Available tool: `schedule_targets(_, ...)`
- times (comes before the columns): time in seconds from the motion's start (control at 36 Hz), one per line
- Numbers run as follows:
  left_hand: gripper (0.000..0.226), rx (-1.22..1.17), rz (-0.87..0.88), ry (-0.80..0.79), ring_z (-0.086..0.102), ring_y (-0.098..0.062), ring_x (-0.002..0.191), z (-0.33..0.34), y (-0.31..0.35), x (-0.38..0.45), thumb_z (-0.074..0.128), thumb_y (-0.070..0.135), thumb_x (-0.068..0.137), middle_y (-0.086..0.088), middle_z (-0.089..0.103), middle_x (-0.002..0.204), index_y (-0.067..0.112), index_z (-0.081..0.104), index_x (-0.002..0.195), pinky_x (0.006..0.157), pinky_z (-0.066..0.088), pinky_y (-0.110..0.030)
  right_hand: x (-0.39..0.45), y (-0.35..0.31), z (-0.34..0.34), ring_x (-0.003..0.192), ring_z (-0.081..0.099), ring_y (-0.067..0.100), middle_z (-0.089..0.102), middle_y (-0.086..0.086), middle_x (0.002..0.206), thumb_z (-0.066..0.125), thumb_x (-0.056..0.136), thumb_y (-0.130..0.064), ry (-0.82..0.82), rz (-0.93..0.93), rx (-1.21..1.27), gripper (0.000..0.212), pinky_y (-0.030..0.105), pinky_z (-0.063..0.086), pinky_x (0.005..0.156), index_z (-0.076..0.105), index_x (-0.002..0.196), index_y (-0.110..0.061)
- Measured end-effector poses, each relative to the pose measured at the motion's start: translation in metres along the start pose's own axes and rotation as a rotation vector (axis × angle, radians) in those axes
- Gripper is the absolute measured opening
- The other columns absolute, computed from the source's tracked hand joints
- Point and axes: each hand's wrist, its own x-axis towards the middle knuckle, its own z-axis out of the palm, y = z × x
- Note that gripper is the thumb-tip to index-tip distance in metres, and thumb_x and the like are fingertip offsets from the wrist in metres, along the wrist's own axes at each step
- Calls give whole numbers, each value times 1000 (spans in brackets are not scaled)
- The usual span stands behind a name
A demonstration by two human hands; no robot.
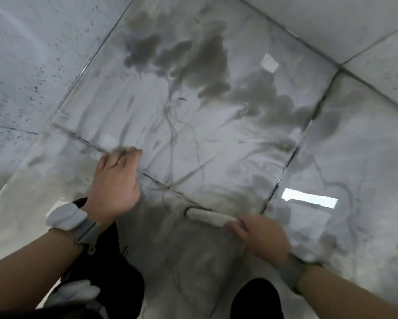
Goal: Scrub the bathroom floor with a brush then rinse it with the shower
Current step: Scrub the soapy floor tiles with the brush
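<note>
Scrubbing stage, judged from grey dirty water pooled on the floor [216, 139]. Right hand [260, 236] grips one end of the brush [208, 217], which lies on the tile by a grout line [156, 178]. Left hand [115, 183] is flat, fingers spread, braced on the floor, well apart from the brush. Advice: short firm strokes along grout, pushing sludge toward the pooled patch; keep the brace hand off slick film.
</note>
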Motion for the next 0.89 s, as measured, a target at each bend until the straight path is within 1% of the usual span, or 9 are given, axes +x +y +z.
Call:
schedule_targets(0.06, 72, -12, 29, -14, 43, -35, 137, 1, 5, 1, 44, 16, 76, -14, 56, 144, 7, 44, 147, 116, 30, -53, 15, 51, -17, 92, 65, 32, 68, 5, 93, 33, 99, -65, 91, 233, 138, 53, 42, 52, 80, 68, 99, -24)
schedule_targets(0.14, 71, -26, 46, -18, 42, -33, 138, 1, 13, 3, 44, 17, 77, -13, 55, 145, 8, 44, 148, 116, 31, -54, 26, 105, -43, 78, 59, 39, 67, 13, 79, 42, 88, -69, 334, 760, 724, 62, 55, 51, 85, 62, 67, -13)
schedule_targets(0.28, 72, 70, 92, -56, 42, -32, 140, 1, 26, 11, 58, 14, 78, -12, 52, 150, 9, 43, 148, 115, 31, -55, -7, 40, -11, 74, 59, 34, 55, 4, 64, 41, 90, -74, 235, 370, 412, 62, 39, 43, 65, 48, 66, -17)
schedule_targets(0.42, 70, 106, 70, -65, 43, -36, 137, 0, 32, 12, 50, 19, 76, -17, 53, 146, 6, 42, 145, 113, 30, -57, -33, 34, 4, 91, 68, 29, 71, 3, 93, 35, 94, -75, -131, -187, -151, 57, 36, 43, 68, 59, 90, -23)
schedule_targets(0.58, 72, 77, 42, -62, 48, -40, 132, 4, 32, 10, 42, 23, 73, -24, 59, 136, 4, 44, 143, 111, 32, -60, -9, 134, -25, 87, 63, 37, 69, 12, 84, 34, 92, -78, 247, 577, 403, 72, 38, 46, 75, 63, 80, -13)
schedule_targets(0.67, 70, 52, 12, -48, 50, -42, 129, 2, 37, 12, 53, 18, 75, -24, 58, 136, 5, 45, 143, 112, 32, -60, -11, 124, -26, 77, 60, 36, 64, 12, 73, 39, 95, -72, 358, 677, 543, 71, 38, 42, 68, 61, 75, -8)
schedule_targets(0.72, 68, 41, 3, -41, 50, -42, 130, 2, 40, 13, 59, 12, 77, -24, 58, 137, 5, 45, 143, 113, 32, -59, -22, 98, -9, 71, 60, 33, 58, 8, 63, 45, 93, -70, 333, 544, 369, 64, 36, 34, 59, 53, 67, -13)
schedule_targets(0.81, 68, 53, -1, -46, 50, -42, 130, 3, 42, 13, 61, 9, 78, -24, 58, 138, 4, 45, 144, 112, 32, -59, -40, 75, 26, 55, 62, 27, 55, 1, 54, 56, 89, -69, 224, -6, -8, 54, 30, 32, 47, 47, 63, -23)
schedule_targets(0.89, 68, 58, 0, -56, 49, -43, 130, 3, 40, 13, 53, 16, 78, -24, 56, 140, 5, 44, 144, 112, 32, -59, -46, 92, 36, 41, 58, 23, 56, -1, 49, 41, 87, -80, -68, -347, -233, 62, 24, 34, 39, 53, 65, -23)
